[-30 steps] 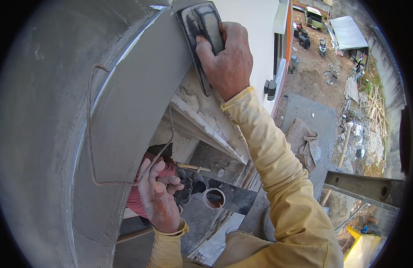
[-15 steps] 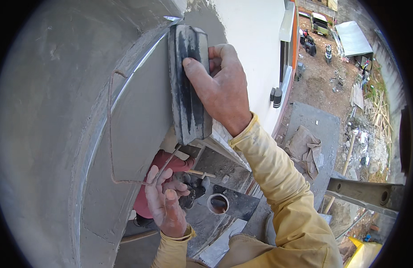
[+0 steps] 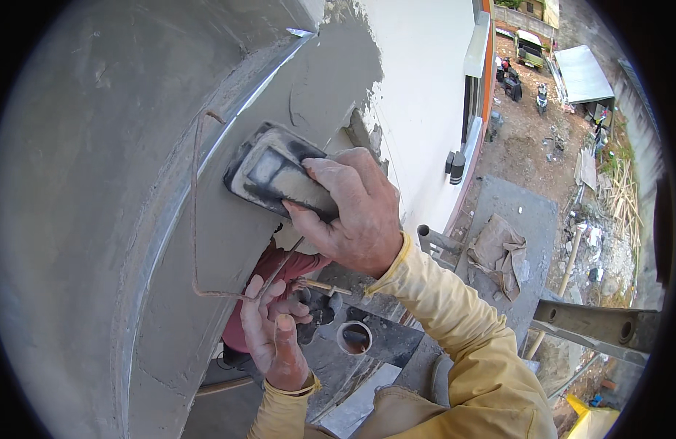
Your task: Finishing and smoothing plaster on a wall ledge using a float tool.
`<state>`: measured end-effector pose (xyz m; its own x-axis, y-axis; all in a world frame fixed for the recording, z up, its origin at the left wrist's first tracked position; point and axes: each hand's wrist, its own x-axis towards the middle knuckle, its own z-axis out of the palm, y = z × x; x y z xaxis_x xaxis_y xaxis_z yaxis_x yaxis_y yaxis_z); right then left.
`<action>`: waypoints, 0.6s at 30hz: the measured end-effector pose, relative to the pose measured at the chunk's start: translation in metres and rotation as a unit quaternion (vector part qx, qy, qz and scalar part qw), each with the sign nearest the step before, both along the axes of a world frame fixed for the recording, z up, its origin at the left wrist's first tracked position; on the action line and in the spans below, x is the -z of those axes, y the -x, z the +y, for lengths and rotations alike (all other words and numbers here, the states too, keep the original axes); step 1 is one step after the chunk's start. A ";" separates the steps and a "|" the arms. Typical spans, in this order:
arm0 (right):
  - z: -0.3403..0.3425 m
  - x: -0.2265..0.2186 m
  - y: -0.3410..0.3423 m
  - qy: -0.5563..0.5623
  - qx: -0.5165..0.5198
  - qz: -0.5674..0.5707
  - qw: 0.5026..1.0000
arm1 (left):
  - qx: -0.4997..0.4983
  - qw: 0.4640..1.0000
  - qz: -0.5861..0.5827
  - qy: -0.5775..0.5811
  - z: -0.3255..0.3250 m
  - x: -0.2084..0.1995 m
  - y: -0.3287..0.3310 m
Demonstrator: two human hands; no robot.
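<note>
My right hand (image 3: pixel 363 212) grips a worn black plastering float (image 3: pixel 272 168) by its back. The float lies tilted against wet grey plaster (image 3: pixel 301 95) on the wall. Below it, my left hand (image 3: pixel 276 336) is raised, fingers apart and palm turned up. A thin bent metal rod (image 3: pixel 196 205) runs down the wall and passes by the left fingertips; whether they touch it I cannot tell. Left of the float, a shiny metal strip (image 3: pixel 181 194) follows the curved plaster edge.
A person in a dark red top (image 3: pixel 239 329) is below, partly hidden by the wall. Near them stands a white bucket (image 3: pixel 354 338). At right are a metal beam (image 3: pixel 598 322) and a crumpled cloth (image 3: pixel 497 252) on a grey slab. Far below, several vehicles stand on dirt.
The float has moved down and left from the upper plaster and turned from upright to slanted, my right hand going with it. My left hand has barely moved.
</note>
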<state>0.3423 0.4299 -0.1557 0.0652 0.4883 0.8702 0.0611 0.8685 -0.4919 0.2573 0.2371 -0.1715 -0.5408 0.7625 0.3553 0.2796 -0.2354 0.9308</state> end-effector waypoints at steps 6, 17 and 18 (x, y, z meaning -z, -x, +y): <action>0.047 -0.021 0.001 0.077 0.135 0.050 0.987 | 0.005 1.000 0.001 -0.001 -0.002 0.005 0.001; 0.164 -0.041 -0.035 0.243 0.246 0.011 0.938 | 0.026 1.000 -0.002 -0.010 0.003 0.007 -0.003; 0.168 -0.040 -0.041 0.287 0.216 0.014 0.933 | 0.024 1.000 -0.002 -0.007 0.003 0.007 -0.003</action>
